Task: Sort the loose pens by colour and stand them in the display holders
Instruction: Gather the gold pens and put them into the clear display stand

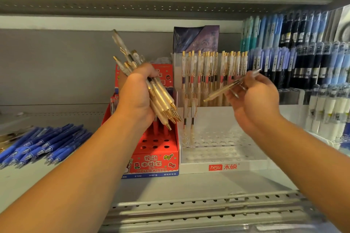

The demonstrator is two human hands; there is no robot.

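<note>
My left hand grips a bundle of clear, gold-tipped pens above the red holder. My right hand pinches a single clear pen, held slantwise in front of the clear tiered holder. That holder's back row is full of upright gold-clipped pens, and two more pens stand in a lower row at its left. Most of its front holes are bare.
A heap of loose blue pens lies on the shelf at left. Racks of blue, navy and purple pens fill the right side. A dark box stands behind the clear holder. A shelf overhangs above.
</note>
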